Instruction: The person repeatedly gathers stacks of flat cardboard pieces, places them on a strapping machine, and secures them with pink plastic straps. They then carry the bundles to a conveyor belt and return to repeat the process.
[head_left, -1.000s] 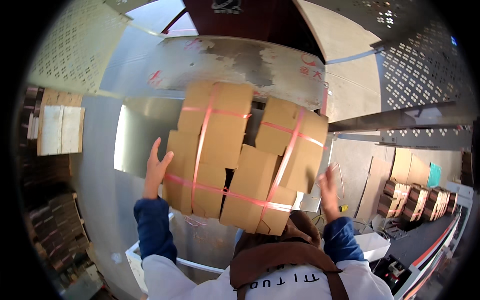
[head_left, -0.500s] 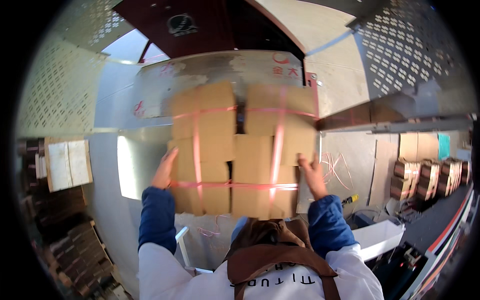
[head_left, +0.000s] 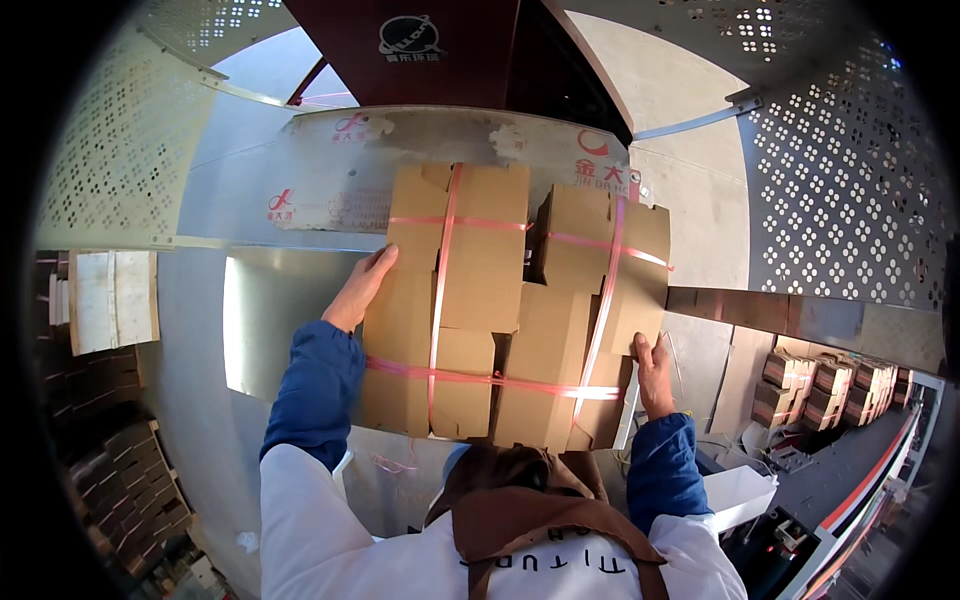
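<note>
A strapped bundle of flattened brown cardboard boxes [head_left: 475,275] is held up in front of me. Pink plastic straps run lengthwise over it and one crosses its near part, with another crossing farther up. My left hand [head_left: 363,287] grips the bundle's left edge around mid-length, thumb near the top face. On the opposite edge, my right hand [head_left: 655,375] holds on lower down, its thumb at the top and the other fingers along the side. The undersides of the bundle and some fingertips are hidden.
Behind the bundle is a metal surface [head_left: 335,165], below a dark red machine panel [head_left: 430,75]. A perforated metal guard [head_left: 830,190] stands at the right. Strapped carton bundles [head_left: 790,385] line the right side; brown cardboard stacks [head_left: 140,485] fill the lower left.
The bundle, with both hands still on its sides, has moved slightly right and tilted a little clockwise in view. My head view has also shifted.
</note>
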